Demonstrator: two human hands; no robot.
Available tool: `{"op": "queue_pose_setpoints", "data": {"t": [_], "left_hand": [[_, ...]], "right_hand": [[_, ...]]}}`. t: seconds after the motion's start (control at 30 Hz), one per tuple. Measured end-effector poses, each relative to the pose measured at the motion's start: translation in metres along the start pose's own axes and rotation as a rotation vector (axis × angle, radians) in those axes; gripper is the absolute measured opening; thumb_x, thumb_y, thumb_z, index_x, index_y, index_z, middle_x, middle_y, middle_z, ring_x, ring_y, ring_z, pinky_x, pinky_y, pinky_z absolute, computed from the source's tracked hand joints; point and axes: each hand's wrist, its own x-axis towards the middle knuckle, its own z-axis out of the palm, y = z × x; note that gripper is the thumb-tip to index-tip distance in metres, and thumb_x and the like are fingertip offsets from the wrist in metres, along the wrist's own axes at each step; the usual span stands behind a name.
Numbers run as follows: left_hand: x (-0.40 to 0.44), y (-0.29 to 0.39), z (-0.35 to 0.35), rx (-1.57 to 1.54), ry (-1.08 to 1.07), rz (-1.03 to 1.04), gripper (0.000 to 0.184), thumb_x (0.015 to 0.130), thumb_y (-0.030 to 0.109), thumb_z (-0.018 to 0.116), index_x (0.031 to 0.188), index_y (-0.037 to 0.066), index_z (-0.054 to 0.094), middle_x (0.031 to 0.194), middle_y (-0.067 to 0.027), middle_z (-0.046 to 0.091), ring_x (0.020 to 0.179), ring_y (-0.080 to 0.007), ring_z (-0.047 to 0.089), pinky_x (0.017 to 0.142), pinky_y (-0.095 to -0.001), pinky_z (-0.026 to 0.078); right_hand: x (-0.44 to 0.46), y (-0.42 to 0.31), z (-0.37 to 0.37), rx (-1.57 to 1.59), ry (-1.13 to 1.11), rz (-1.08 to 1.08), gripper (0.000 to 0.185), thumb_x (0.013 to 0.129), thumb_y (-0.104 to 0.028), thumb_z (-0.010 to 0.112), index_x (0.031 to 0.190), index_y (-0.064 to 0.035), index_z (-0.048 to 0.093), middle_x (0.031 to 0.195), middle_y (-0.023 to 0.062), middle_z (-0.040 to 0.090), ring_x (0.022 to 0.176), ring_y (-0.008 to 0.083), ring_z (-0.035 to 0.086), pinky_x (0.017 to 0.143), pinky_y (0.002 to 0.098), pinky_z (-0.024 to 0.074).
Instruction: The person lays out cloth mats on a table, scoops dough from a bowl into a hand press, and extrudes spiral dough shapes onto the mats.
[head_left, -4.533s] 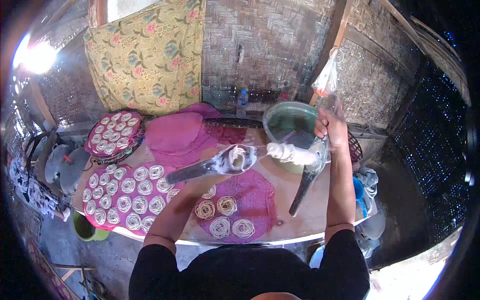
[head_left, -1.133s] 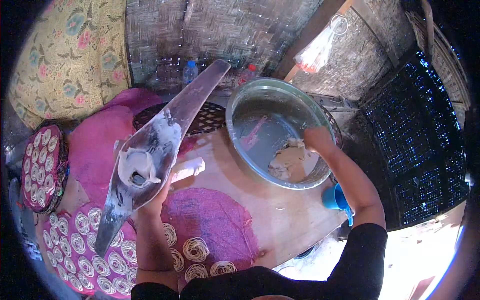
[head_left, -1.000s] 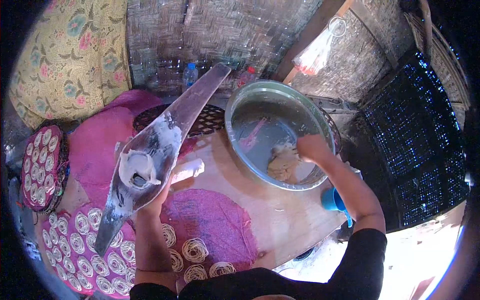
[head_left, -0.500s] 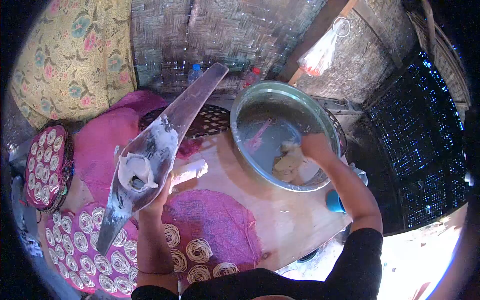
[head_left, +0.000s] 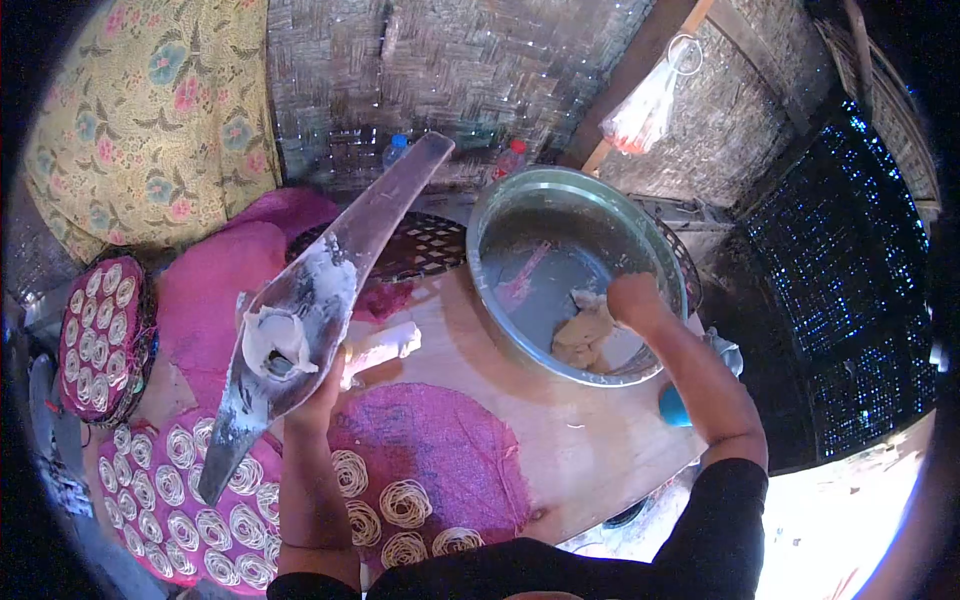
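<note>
My left hand (head_left: 318,402) is closed round the underside of a long wooden press (head_left: 395,205), tilted up over the table. White dough (head_left: 277,342) rings the round hole in its middle, and white smears lie around it. A pale, dough-coated cylinder (head_left: 385,354) juts out beside that hand. Inside the large metal basin (head_left: 478,290), my right hand (head_left: 636,300) is a fist at the edge of a beige lump of dough (head_left: 582,340). What its fingers grip is hidden. A pink utensil (head_left: 522,278) leans in the same basin.
Pink cloths (head_left: 440,440) on the table (head_left: 590,475) carry several coiled noodle nests (head_left: 405,503). More nests lie on a round tray (head_left: 100,335) at left. A teal cup (head_left: 673,405) stands right of the basin. Capped bottles (head_left: 512,155) stand by the woven wall.
My right fist has shifted slightly down and right, away from the dough lump, which now shows more. My left hand and the press stay nearly in place. The whole view has shifted slightly.
</note>
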Motion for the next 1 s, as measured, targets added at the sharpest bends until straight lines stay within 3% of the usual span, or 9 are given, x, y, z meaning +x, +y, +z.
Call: {"op": "queue_pose_setpoints", "data": {"t": [0.07, 0.3, 0.53, 0.6, 0.67, 0.73, 0.8, 0.87, 1.0], "left_hand": [[0.000, 0.000, 0.001, -0.279, 0.013, -0.101, 0.054, 0.079, 0.018, 0.068, 0.127, 0.008, 0.048, 0.130, -0.0121, 0.050, 0.122, -0.0279, 0.045, 0.103, -0.0400, 0.034], [0.013, 0.041, -0.006, 0.230, 0.014, -0.099, 0.049, 0.079, 0.015, 0.067, 0.124, 0.004, 0.050, 0.127, -0.0109, 0.053, 0.119, -0.0262, 0.048, 0.101, -0.0368, 0.036], [0.005, 0.026, -0.016, 0.238, -0.064, 0.025, 0.047, 0.089, 0.020, 0.057, 0.131, 0.004, 0.043, 0.135, -0.0108, 0.046, 0.125, -0.0250, 0.042, 0.104, -0.0372, 0.034], [0.004, 0.042, -0.016, -0.009, 0.104, -0.014, 0.027, 0.085, 0.016, 0.065, 0.107, 0.001, 0.062, 0.107, -0.0105, 0.064, 0.097, -0.0225, 0.059, 0.086, -0.0364, 0.045], [0.001, 0.006, -0.010, 0.747, 0.089, 0.470, 0.043, 0.085, 0.017, 0.062, 0.124, 0.003, 0.050, 0.126, -0.0114, 0.054, 0.115, -0.0265, 0.052, 0.097, -0.0380, 0.041], [0.001, 0.025, -0.013, 0.156, 0.117, 0.096, 0.038, 0.081, 0.016, 0.067, 0.116, 0.004, 0.057, 0.115, -0.0112, 0.060, 0.106, -0.0269, 0.058, 0.090, -0.0384, 0.046], [0.001, 0.041, -0.023, 0.203, 0.144, 0.219, 0.032, 0.078, 0.016, 0.070, 0.108, 0.005, 0.062, 0.107, -0.0114, 0.064, 0.098, -0.0269, 0.061, 0.083, -0.0378, 0.048], [-0.002, 0.042, -0.026, 0.108, 0.133, -0.065, 0.028, 0.078, 0.015, 0.070, 0.104, 0.006, 0.064, 0.103, -0.0108, 0.065, 0.088, -0.0271, 0.063, 0.079, -0.0369, 0.048], [-0.004, 0.037, -0.020, 0.135, 0.057, -0.043, 0.039, 0.077, 0.018, 0.071, 0.111, 0.005, 0.057, 0.107, -0.0099, 0.061, 0.100, -0.0260, 0.057, 0.088, -0.0384, 0.045]], "right_hand": [[-0.020, -0.013, -0.034, -0.056, -0.096, -0.036, 0.015, 0.072, -0.015, 0.056, 0.074, -0.0105, 0.071, 0.076, 0.0137, 0.068, 0.071, 0.0284, 0.068, 0.062, 0.0406, 0.0529], [-0.012, 0.003, -0.009, 0.028, -0.079, 0.142, 0.016, 0.073, -0.016, 0.057, 0.079, -0.0100, 0.071, 0.081, 0.0130, 0.068, 0.077, 0.0287, 0.067, 0.064, 0.0411, 0.0529], [-0.035, -0.021, -0.054, 0.120, -0.317, -0.137, 0.019, 0.075, -0.019, 0.057, 0.084, -0.0084, 0.070, 0.087, 0.0133, 0.068, 0.080, 0.0297, 0.067, 0.066, 0.0432, 0.0534], [-0.026, -0.015, -0.044, 0.166, -0.365, -0.216, 0.020, 0.075, -0.021, 0.057, 0.083, -0.0082, 0.070, 0.084, 0.0152, 0.067, 0.078, 0.0307, 0.066, 0.066, 0.0440, 0.0527], [-0.015, 0.017, -0.006, 0.131, -0.177, -0.108, 0.020, 0.075, -0.018, 0.057, 0.086, -0.0076, 0.069, 0.079, 0.0147, 0.066, 0.074, 0.0319, 0.065, 0.064, 0.0451, 0.0521], [-0.008, 0.049, -0.006, 0.138, -0.199, -0.252, 0.021, 0.078, -0.019, 0.057, 0.090, -0.0079, 0.069, 0.073, 0.0130, 0.065, 0.069, 0.0293, 0.064, 0.061, 0.0431, 0.0511], [-0.017, 0.059, -0.017, 0.141, -0.227, -0.384, 0.021, 0.081, -0.020, 0.057, 0.094, -0.0081, 0.069, 0.068, 0.0114, 0.064, 0.063, 0.0268, 0.063, 0.057, 0.0411, 0.0501], [-0.055, 0.057, -0.087, 0.688, -0.473, 0.082, 0.026, 0.086, -0.024, 0.057, 0.104, -0.0085, 0.067, 0.061, 0.0071, 0.060, 0.056, 0.0178, 0.058, 0.053, 0.0359, 0.0464], [-0.107, 0.070, -0.149, 0.851, -0.402, 0.027, 0.026, 0.086, -0.029, 0.057, 0.104, -0.0122, 0.066, 0.065, 0.0038, 0.060, 0.054, 0.0133, 0.053, 0.050, 0.0320, 0.0431]]}}
